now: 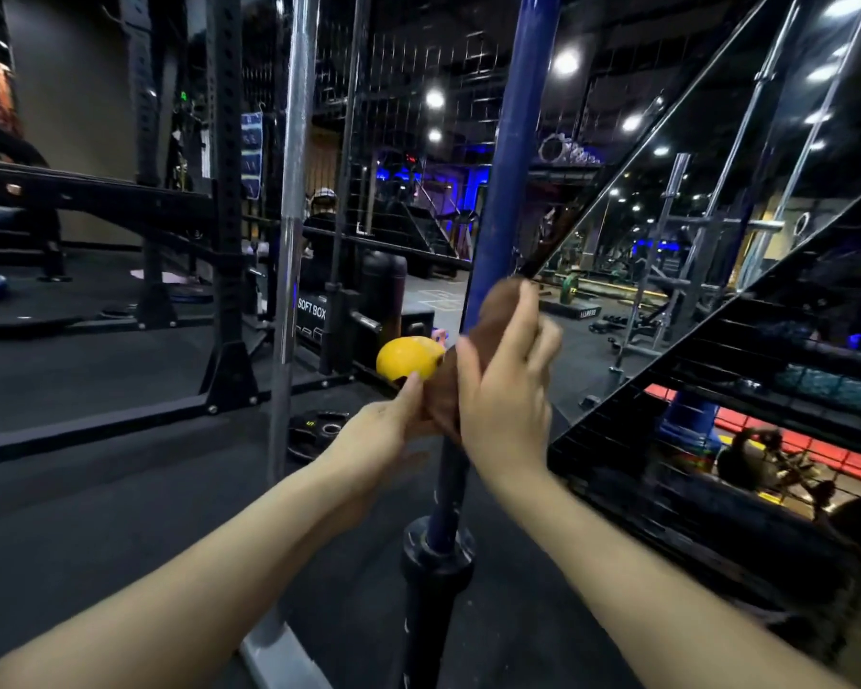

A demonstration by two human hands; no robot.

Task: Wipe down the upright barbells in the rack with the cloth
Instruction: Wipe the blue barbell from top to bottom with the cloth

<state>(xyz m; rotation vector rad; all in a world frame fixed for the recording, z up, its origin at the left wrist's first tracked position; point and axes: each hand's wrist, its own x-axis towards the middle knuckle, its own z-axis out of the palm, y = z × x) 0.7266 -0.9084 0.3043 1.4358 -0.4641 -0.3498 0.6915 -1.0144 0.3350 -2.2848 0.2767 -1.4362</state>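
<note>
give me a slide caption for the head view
Both hands wrap a brown cloth around the upright blue barbell.

a: blue barbell [505, 156]: stood upright, shaft painted blue with worn patches, lower end seated in a black collar near the floor.
b: cloth?
a: brown cloth [473, 360] is wrapped round the blue shaft at mid-height, bunched lengthwise along it.
b: second bar?
a: chrome barbell [294, 201] is stood upright just to the left, bare steel, apart from the cloth.
</note>
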